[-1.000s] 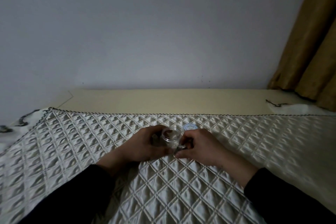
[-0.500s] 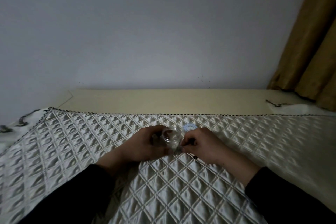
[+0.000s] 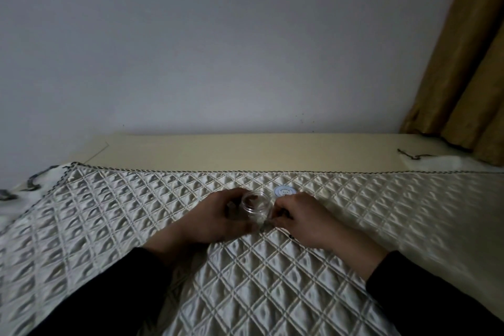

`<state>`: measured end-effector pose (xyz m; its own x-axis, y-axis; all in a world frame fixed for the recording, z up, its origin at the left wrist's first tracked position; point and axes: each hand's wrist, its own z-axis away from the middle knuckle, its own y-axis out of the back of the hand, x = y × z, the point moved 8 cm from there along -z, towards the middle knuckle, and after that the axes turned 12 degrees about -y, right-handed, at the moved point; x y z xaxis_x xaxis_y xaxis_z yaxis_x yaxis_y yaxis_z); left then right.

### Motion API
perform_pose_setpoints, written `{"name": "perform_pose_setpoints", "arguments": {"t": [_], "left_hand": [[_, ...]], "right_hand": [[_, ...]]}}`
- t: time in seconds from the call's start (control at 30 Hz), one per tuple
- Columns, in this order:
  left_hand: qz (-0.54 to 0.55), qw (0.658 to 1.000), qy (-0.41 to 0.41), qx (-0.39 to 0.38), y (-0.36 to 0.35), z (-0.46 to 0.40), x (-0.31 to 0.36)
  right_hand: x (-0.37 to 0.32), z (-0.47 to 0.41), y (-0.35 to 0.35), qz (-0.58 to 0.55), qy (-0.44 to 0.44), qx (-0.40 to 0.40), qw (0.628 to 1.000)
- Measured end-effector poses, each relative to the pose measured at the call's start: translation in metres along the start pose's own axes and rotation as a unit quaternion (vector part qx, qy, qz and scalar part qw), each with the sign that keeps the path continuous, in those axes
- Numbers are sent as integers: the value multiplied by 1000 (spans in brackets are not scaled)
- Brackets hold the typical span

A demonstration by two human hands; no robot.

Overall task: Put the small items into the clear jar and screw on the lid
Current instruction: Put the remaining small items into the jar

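The clear jar [image 3: 255, 206] stood upright on the quilted bedspread [image 3: 272, 281], mouth up, long axis vertical, something dark inside. The left hand [image 3: 215, 219] wrapped it in a close grip. The right hand [image 3: 300, 219] pinched a small dark item [image 3: 266, 224] at its base. The pale blue lid [image 3: 285, 191] lay flat just behind.

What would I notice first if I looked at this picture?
First, two hands meeting in the middle of a shiny quilted cover. The left hand holds a small clear jar, open on top, and the right hand is curled beside it. A pale round lid lies just behind them, and a mustard curtain hangs at far right.
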<state>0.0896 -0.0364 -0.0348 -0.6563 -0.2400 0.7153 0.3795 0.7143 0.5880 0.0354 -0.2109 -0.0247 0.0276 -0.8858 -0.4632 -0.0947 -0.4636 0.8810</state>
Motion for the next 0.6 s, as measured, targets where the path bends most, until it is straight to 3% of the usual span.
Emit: {"name": "perform_pose_setpoints", "arguments": {"t": [0.6], "left_hand": [[9, 1000, 3, -10, -2, 0, 2]], "right_hand": [[-6, 6, 1, 32, 2, -19, 999]]}}
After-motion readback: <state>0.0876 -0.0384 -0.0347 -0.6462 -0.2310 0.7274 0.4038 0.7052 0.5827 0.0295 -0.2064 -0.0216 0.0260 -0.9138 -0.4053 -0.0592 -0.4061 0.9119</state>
